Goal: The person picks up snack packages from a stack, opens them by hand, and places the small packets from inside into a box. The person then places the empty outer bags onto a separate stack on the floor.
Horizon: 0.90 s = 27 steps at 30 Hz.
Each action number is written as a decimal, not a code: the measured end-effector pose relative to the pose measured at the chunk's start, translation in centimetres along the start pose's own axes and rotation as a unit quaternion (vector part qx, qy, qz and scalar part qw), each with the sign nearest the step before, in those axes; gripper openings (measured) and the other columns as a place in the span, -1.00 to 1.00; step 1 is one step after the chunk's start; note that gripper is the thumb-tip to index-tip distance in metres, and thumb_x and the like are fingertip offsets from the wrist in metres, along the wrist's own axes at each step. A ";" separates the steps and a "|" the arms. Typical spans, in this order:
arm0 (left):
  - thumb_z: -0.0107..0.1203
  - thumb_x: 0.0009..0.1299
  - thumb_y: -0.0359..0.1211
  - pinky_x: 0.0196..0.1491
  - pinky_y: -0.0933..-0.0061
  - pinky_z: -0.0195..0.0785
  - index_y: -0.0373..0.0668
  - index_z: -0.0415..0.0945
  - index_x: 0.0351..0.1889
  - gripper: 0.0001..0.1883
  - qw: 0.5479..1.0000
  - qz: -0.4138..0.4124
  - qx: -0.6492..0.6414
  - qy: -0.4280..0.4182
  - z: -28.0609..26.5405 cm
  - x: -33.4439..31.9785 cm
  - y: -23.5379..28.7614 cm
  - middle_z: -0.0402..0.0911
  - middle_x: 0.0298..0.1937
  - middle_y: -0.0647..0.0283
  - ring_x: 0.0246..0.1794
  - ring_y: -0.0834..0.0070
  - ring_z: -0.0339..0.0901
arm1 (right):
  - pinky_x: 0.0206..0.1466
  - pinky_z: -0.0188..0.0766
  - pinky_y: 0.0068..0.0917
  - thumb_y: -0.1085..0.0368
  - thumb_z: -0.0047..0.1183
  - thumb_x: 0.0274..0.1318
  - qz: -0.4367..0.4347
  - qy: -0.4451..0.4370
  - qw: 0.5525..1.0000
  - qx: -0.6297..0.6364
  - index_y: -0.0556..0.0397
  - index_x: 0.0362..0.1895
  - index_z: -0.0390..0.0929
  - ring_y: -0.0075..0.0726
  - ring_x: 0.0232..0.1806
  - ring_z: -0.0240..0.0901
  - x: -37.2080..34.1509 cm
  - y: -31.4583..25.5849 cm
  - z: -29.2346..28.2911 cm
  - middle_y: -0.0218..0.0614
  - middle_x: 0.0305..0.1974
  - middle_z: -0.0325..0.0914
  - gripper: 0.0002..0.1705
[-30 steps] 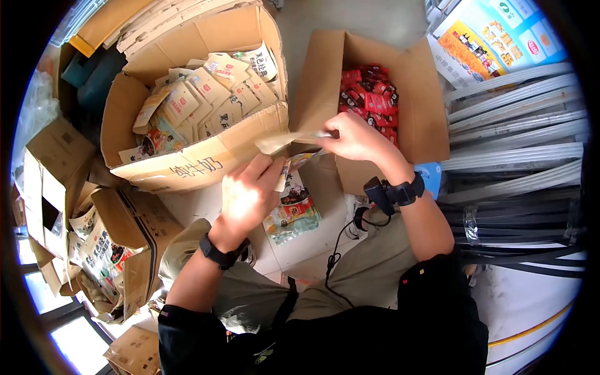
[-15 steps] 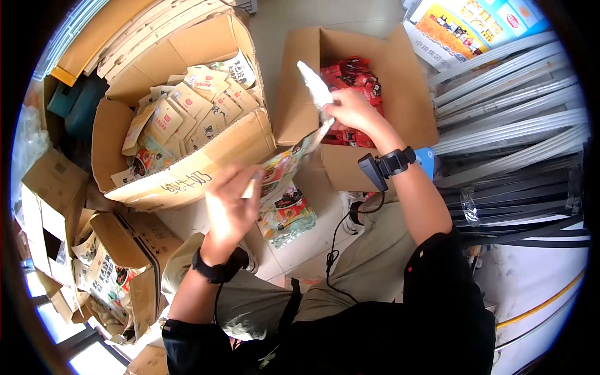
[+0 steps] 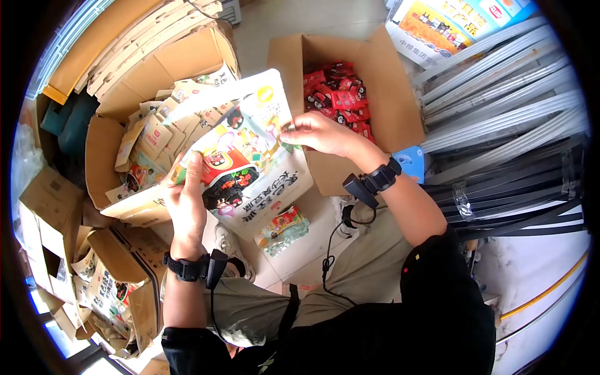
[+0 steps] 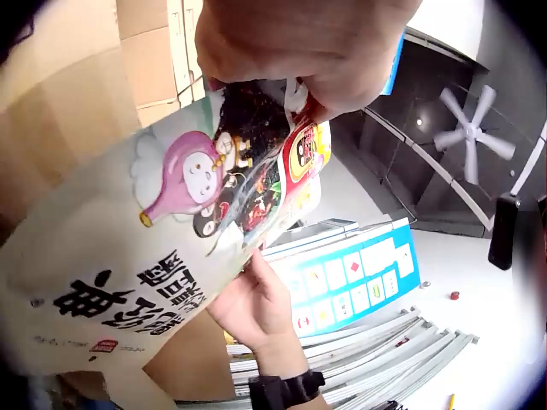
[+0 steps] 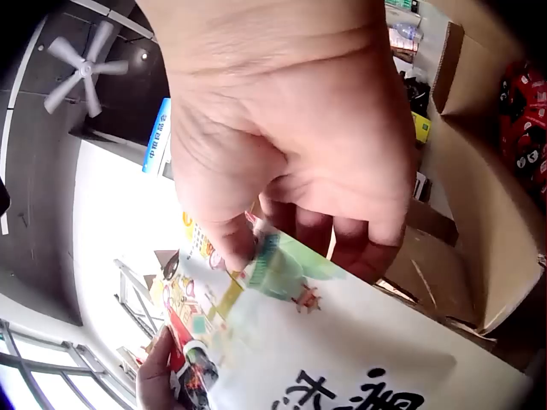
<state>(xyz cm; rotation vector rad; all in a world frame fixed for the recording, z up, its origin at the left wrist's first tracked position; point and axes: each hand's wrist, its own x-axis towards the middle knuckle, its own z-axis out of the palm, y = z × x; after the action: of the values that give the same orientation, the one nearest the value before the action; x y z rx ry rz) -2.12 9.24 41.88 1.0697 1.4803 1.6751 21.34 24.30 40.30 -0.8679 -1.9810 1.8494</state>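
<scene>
A large printed pouch [image 3: 250,162], white with a food picture and black characters, is spread between both hands in the head view. The left hand [image 3: 187,206] grips its left edge, thumb on the printed face. At the opposite edge the right hand [image 3: 328,134] pinches it between thumb and fingers. In the left wrist view the pouch [image 4: 111,265] hangs below the left hand [image 4: 299,51]; the right wrist view shows the right hand [image 5: 291,137] pinching the pouch [image 5: 342,333]. Another printed pouch [image 3: 284,232] lies on the floor below.
A carton [image 3: 102,159] of beige packets [image 3: 153,137] stands at the left, partly behind the pouch. Another carton [image 3: 397,94] holds red packets [image 3: 350,100]. A lower-left box [image 3: 115,250] contains printed pouches. White and black strips [image 3: 500,125] lie along the right.
The pouch, edge-on and folded before, is turned with its printed face up. The left hand has moved left and downward. The right hand has shifted slightly left and lower, and the view has moved too.
</scene>
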 end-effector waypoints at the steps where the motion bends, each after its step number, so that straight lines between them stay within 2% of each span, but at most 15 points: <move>1: 0.10 0.45 -0.31 -0.23 0.69 0.24 -0.34 0.61 -0.24 -0.77 0.999 -0.035 -0.031 0.011 0.0 0.2 -0.1 0.59 -0.32 0.38 -0.35 0.73 0.39 | -0.20 0.32 -0.56 0.16 0.03 0.31 -0.002 0.001 1.000 0.000 0.23 -0.14 0.60 -0.70 -0.27 0.35 0.2 0.5 -0.3 -0.52 -0.32 0.55 -0.67; 2: 0.11 0.44 -0.31 -0.26 0.61 0.41 -0.36 0.57 -0.16 -0.75 0.998 -0.032 -0.054 0.005 -0.5 0.8 -1.4 0.66 -0.23 0.25 -0.35 0.63 0.56 | -0.18 0.33 -0.57 0.17 0.04 0.31 -0.016 -0.016 0.999 -0.033 0.24 -0.12 0.59 -0.70 -0.26 0.36 0.3 0.9 -0.5 -0.52 -0.32 0.55 -0.66; 3: 0.11 0.44 -0.31 -0.26 0.61 0.41 -0.36 0.57 -0.16 -0.75 0.998 -0.032 -0.054 0.005 -0.2 1.1 -1.4 0.66 -0.23 0.25 -0.35 0.63 0.56 | -0.16 0.33 -0.58 0.17 0.05 0.31 -0.029 -0.034 0.997 -0.065 0.25 -0.11 0.59 -0.69 -0.26 0.36 0.2 0.9 -0.6 -0.51 -0.32 0.54 -0.65; 5: 0.11 0.44 -0.30 -0.22 0.65 0.32 -0.33 0.60 -0.20 -0.76 0.985 -0.121 -0.113 0.045 0.4 1.6 -1.6 0.62 -0.28 0.36 -0.32 0.70 0.48 | -0.11 0.34 -0.59 0.18 0.05 0.31 -0.018 -0.031 0.998 -0.044 0.27 -0.06 0.58 -0.68 -0.23 0.38 -0.2 1.0 -0.8 -0.49 -0.27 0.57 -0.64; 8: 0.12 0.42 -0.32 -0.12 0.56 0.44 -0.36 0.56 -0.13 -0.75 0.961 -0.186 -0.200 0.029 1.4 2.3 -1.5 0.64 -0.19 0.25 -0.25 0.56 0.58 | -0.09 0.34 -0.60 0.19 0.04 0.31 -0.014 0.040 0.998 0.037 0.25 0.01 0.56 -0.64 -0.20 0.41 -1.4 0.4 -0.7 -0.43 -0.17 0.59 -0.63; 9: 0.13 0.41 -0.34 -0.07 0.52 0.47 -0.37 0.53 -0.08 -0.73 0.943 -0.218 -0.248 0.035 2.0 2.6 -1.5 0.64 -0.15 0.20 -0.22 0.51 0.60 | -0.15 0.34 -0.64 0.14 0.07 0.29 -0.034 0.087 0.992 0.087 0.27 0.01 0.56 -0.68 -0.25 0.42 -2.2 0.0 -0.2 -0.44 -0.24 0.60 -0.58; 12: -0.02 0.47 -0.29 0.01 0.39 0.47 -0.37 0.46 0.03 -0.67 0.910 -0.219 -0.337 -0.102 3.7 3.8 -2.4 0.61 -0.05 0.12 -0.10 0.42 0.58 | -0.08 0.37 -0.61 0.16 0.05 0.29 -0.010 0.181 0.958 0.222 0.21 -0.01 0.58 -0.58 -0.19 0.49 -3.6 1.0 -1.4 -0.36 -0.16 0.61 -0.63; 15: -0.02 0.47 -0.25 0.00 0.40 0.45 -0.30 0.46 0.04 -0.67 0.898 -0.241 -0.315 -0.191 5.8 4.2 -3.6 0.59 -0.04 0.16 -0.10 0.46 0.55 | -0.02 0.52 -0.34 0.18 -0.08 0.36 0.020 0.249 0.908 0.337 0.19 0.05 0.47 -0.37 -0.10 0.57 -5.9 -0.3 -2.9 -0.20 -0.05 0.58 -0.63; 16: -0.02 0.48 -0.21 -0.03 0.42 0.47 -0.29 0.44 0.05 -0.65 0.896 -0.253 -0.307 -0.200 6.6 3.9 -3.2 0.60 -0.06 0.17 -0.11 0.46 0.57 | 0.01 0.55 -0.24 0.18 -0.13 0.38 0.012 0.213 0.874 0.436 0.18 0.10 0.39 -0.28 -0.08 0.57 -5.9 1.1 -4.8 -0.14 0.00 0.54 -0.63; 19: -0.03 0.49 -0.16 -0.12 0.46 0.49 -0.25 0.39 0.08 -0.62 0.868 -0.276 -0.330 -0.248 8.8 4.3 -3.3 0.62 -0.15 0.20 -0.17 0.50 0.59 | 0.03 0.54 -0.22 0.20 -0.16 0.39 -0.003 0.239 0.842 0.484 0.21 0.11 0.37 -0.26 -0.07 0.57 -6.2 2.8 -8.1 -0.14 0.00 0.53 -0.63; 20: -0.05 0.50 -0.16 -0.14 0.48 0.48 -0.26 0.37 0.13 -0.60 0.869 -0.268 -0.332 -0.252 9.6 4.5 -3.3 0.62 -0.13 0.21 -0.20 0.52 0.58 | -0.07 0.62 -0.33 0.29 -0.20 0.40 -0.071 0.270 0.818 0.503 0.31 0.05 0.37 -0.27 -0.12 0.58 -6.3 3.1 -8.8 -0.09 -0.05 0.55 -0.68; 21: -0.07 0.51 -0.17 -0.15 0.51 0.47 -0.27 0.34 0.17 -0.58 0.869 -0.262 -0.333 -0.256 10.4 4.6 -3.2 0.62 -0.11 0.22 -0.22 0.54 0.57 | -0.07 0.62 -0.33 0.29 -0.20 0.40 -0.065 0.269 0.819 0.502 0.31 0.05 0.37 -0.27 -0.12 0.58 -6.2 4.0 -10.2 -0.09 -0.05 0.55 -0.68; 23: -0.09 0.51 -0.18 -0.16 0.52 0.46 -0.28 0.32 0.22 -0.56 0.875 -0.240 -0.333 -0.258 11.5 4.9 -3.0 0.61 -0.10 0.23 -0.24 0.55 0.56 | -0.20 0.68 -0.51 0.37 -0.19 0.38 -0.015 0.170 0.740 0.651 0.40 -0.02 0.36 -0.29 -0.22 0.60 -6.4 6.8 -13.9 -0.04 -0.15 0.56 -0.72; 24: -0.11 0.52 -0.18 -0.17 0.54 0.45 -0.28 0.29 0.26 -0.53 0.881 -0.214 -0.330 -0.264 11.9 5.0 -3.0 0.61 -0.08 0.25 -0.25 0.56 0.54 | -0.29 0.67 -0.67 0.42 -0.17 0.36 -0.011 0.247 0.741 0.625 0.43 -0.09 0.38 -0.32 -0.31 0.60 -6.1 5.9 -12.9 -0.03 -0.23 0.57 -0.76; 27: -0.11 0.51 -0.20 -0.16 0.56 0.43 -0.28 0.23 0.33 -0.50 0.884 -0.207 -0.327 -0.261 12.9 5.6 -3.1 0.60 -0.06 0.26 -0.25 0.58 0.53 | -0.30 0.66 -0.66 0.44 -0.17 0.35 -0.064 0.273 0.730 0.624 0.40 -0.12 0.41 -0.34 -0.31 0.60 -5.6 5.4 -12.7 -0.06 -0.26 0.58 -0.79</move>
<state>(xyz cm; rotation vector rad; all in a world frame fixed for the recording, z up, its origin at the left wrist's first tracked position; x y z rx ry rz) 6.66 20.47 40.04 0.6775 0.6462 1.2817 34.39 31.01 37.67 -0.6211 -0.1923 1.9309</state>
